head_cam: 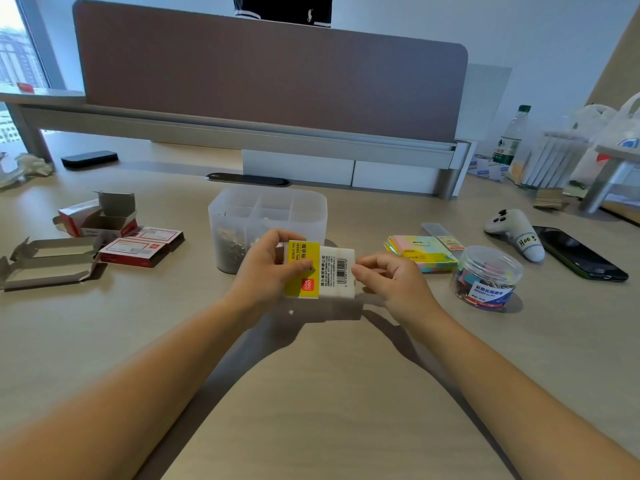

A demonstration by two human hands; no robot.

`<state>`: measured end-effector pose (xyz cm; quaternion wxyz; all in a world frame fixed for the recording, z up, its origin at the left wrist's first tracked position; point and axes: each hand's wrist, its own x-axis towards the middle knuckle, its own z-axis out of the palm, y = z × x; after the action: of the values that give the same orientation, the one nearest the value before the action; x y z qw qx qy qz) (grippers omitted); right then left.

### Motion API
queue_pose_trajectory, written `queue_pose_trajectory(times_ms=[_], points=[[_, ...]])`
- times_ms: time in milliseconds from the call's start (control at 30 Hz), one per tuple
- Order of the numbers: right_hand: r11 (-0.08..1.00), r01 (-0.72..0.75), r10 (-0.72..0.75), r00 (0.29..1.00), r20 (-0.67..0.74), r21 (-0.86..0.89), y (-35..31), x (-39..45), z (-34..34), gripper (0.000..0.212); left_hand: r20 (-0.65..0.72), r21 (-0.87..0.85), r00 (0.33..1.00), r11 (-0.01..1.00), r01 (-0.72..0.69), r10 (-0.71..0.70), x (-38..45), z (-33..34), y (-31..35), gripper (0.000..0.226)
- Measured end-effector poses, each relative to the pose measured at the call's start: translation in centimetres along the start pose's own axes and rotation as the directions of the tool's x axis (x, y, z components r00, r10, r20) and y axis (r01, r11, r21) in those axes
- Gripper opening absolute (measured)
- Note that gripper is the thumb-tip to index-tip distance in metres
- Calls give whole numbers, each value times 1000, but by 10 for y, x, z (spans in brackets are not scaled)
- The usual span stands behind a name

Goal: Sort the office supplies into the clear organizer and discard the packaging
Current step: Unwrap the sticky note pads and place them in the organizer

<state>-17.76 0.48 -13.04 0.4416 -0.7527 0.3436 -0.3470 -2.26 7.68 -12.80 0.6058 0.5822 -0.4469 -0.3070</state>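
Both hands are up over the bench holding a pack of index tabs (320, 270), yellow label on one half, white barcode side on the other. It sits right in front of the organizer (268, 216), just nearer the camera, lifted off the bench.

Left hand (268, 268) grips the yellow end, thumb across the front and fingers wrapped behind. Right hand (388, 275) pinches at the white end, fingertips touching the pack's edge by the barcode, the rest of the fingers curled in.

The organizer is a clear tub with dividers; its near-left compartment has a heap of small metal bits in it, can't tell exactly what.

Left of the organizer: a couple of red staple boxes (138, 249) and, further left, opened-up cardboard packaging (48, 259) lying flat, plus another torn box (100, 214) behind those.

Right of the organizer: a stack of pastel sticky notes (420, 252), then a round jar of binder clips (485, 277) a bit nearer. Further right, a white controller (516, 233) and a black phone (578, 252).
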Motion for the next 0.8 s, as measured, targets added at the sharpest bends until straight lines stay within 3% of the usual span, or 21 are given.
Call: queue_pose_trajectory(times_ms=[100, 200, 467, 667, 800], points=[[993, -85, 82, 996, 38, 77, -3, 0, 0, 4, 38, -18, 999, 1000, -17, 18, 0, 0, -1, 22], [983, -118, 115, 993, 28, 144, -2, 2, -1, 16, 50, -9, 998, 1000, -24, 24, 0, 1, -2, 21], [935, -210, 226, 974, -21, 287, -2, 2, -1, 16, 9, 52, 1000, 999, -11, 11, 3, -5, 0, 20], [966, -152, 190, 966, -178, 210, -12, -2, -9, 11, -68, -37, 997, 999, -27, 24, 9, -16, -5, 22], [961, -209, 234, 964, -126, 182, -15, -2, -10, 16, -80, -26, 995, 998, -58, 56, 8, -15, -4, 24]])
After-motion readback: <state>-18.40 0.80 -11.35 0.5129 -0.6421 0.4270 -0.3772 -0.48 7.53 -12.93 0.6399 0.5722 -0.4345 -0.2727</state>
